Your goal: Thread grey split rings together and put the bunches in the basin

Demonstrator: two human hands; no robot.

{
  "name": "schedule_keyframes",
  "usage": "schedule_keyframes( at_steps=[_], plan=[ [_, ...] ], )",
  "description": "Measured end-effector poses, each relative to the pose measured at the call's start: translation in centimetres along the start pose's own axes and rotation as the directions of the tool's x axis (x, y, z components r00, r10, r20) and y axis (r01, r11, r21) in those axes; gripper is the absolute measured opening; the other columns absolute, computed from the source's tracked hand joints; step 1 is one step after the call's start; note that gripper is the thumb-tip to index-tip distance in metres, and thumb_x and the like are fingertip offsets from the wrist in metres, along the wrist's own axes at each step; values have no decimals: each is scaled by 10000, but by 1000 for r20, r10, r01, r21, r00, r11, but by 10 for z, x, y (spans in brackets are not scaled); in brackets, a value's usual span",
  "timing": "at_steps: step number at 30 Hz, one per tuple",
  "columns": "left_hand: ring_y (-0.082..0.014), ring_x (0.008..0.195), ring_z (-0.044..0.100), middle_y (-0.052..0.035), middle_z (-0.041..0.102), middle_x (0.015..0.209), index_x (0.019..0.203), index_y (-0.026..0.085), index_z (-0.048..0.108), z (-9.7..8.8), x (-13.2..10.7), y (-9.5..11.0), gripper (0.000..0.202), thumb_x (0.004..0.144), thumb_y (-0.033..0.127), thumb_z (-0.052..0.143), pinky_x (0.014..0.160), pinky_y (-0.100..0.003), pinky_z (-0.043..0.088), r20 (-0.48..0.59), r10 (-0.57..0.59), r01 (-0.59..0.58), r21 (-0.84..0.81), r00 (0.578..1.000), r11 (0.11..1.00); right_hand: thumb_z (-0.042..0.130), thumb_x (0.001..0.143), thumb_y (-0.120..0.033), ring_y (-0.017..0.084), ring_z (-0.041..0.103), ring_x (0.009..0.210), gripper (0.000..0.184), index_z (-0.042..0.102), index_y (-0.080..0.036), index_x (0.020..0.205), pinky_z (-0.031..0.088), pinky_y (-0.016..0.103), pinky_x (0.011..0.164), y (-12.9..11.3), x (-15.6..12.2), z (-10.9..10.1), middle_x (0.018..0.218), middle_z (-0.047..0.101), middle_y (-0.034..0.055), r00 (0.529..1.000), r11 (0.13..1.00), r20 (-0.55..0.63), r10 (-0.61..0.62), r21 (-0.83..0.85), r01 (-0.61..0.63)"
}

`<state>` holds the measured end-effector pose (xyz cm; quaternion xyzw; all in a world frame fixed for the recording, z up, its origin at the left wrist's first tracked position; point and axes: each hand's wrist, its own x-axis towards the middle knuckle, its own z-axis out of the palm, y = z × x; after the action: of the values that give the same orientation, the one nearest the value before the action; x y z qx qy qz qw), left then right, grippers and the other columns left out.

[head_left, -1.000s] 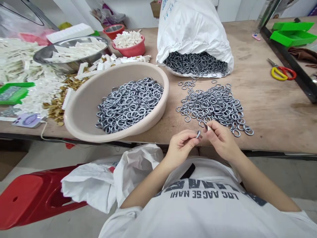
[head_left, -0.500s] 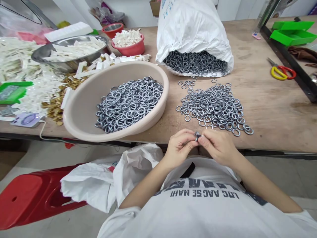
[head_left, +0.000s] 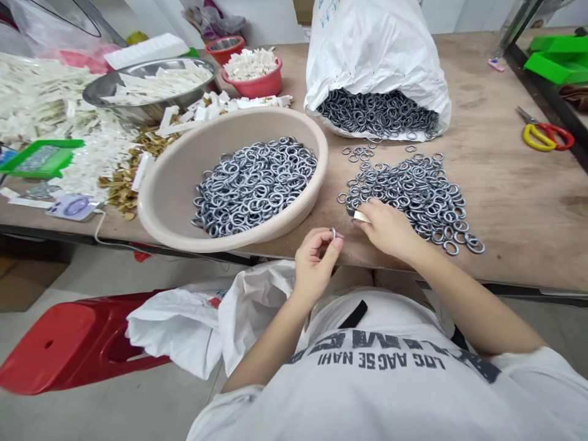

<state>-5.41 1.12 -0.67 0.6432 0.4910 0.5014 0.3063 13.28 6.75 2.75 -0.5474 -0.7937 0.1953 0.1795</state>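
Left hand [head_left: 316, 260] pinching grey ring [head_left: 333, 233]; right hand [head_left: 388, 228] half-curled at ring pile [head_left: 420, 190], pale strip [head_left: 361, 216] against it, hold unclear.

On the table [head_left: 496, 202], a basin [head_left: 169, 202] of rings [head_left: 257, 184] stands left of a ring pile [head_left: 413, 190]. Behind the pile lies a sack [head_left: 376, 49] with more rings inside; to the right, scissors [head_left: 546, 136]. Behind the basin, toward the left, is a bowl [head_left: 149, 114].
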Motion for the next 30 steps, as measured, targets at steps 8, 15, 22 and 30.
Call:
schedule_keyframes(
  at_steps=[8, 15, 22, 30],
  plan=[
    [-165, 905, 667, -67, 712, 999, 988, 220, 719, 12, 0, -6, 113, 882, 243, 686, 830, -291, 535, 100, 401, -413, 244, 910, 877, 589, 896, -561, 83, 344, 490, 371, 496, -216, 796, 238, 232, 463, -12, -44, 4, 591, 429, -74, 971, 317, 225, 77, 918, -238],
    [-129, 673, 624, -18, 717, 760, 834, 184, 733, 17, -7, -1, 164, 822, 344, 761, 662, -241, 487, 58, -28, 40, -206, 998, 978, 690, 870, -413, 136, 574, 805, 265, 599, -211, 1015, 459, 268, 722, -18, -50, 7, 917, 613, 6, 992, 460, 17, 125, 885, -73],
    [-119, 659, 609, -11, 699, 727, 792, 164, 715, 21, -10, 2, 195, 748, 316, 830, 667, -239, 494, 98, -204, 225, -493, 974, 840, 519, 986, -426, 132, 480, 711, 265, 566, -199, 857, 343, 281, 662, -16, -62, 1, 763, 532, -12, 980, 851, -194, 32, 520, 75],
    [-106, 638, 626, 3, 707, 719, 788, 172, 704, 25, -10, 7, 148, 776, 275, 809, 637, -218, 489, 101, -153, 184, -563, 983, 806, 378, 1040, -443, 125, 453, 648, 383, 474, -202, 758, 265, 282, 610, -19, -74, 4, 726, 513, -9, 982, 963, -151, -110, 229, 142]
  ],
)
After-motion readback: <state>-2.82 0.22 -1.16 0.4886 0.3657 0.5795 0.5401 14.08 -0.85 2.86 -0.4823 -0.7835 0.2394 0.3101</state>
